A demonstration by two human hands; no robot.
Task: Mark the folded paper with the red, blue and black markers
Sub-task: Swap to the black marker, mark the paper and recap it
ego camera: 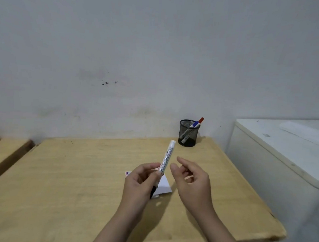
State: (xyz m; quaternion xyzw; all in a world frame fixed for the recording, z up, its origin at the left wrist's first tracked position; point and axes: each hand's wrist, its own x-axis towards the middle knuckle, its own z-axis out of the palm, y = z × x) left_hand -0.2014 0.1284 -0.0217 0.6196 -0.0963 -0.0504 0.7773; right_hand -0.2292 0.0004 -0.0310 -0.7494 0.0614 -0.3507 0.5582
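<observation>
Head view: our left hand [141, 178] is pinched around the black marker [166, 160], white barrel tilted toward 1 o'clock, black end down. Right hand [190, 177] is just beside it at 3 o'clock, fingers loosely curled and apart, gripping nothing. Folded paper [162, 186] lies on the wooden table [76, 171] under the hands. Red marker [201, 120] and blue marker [194, 124] stand in the mesh cup [189, 133] at 1 o'clock, well apart.
</observation>
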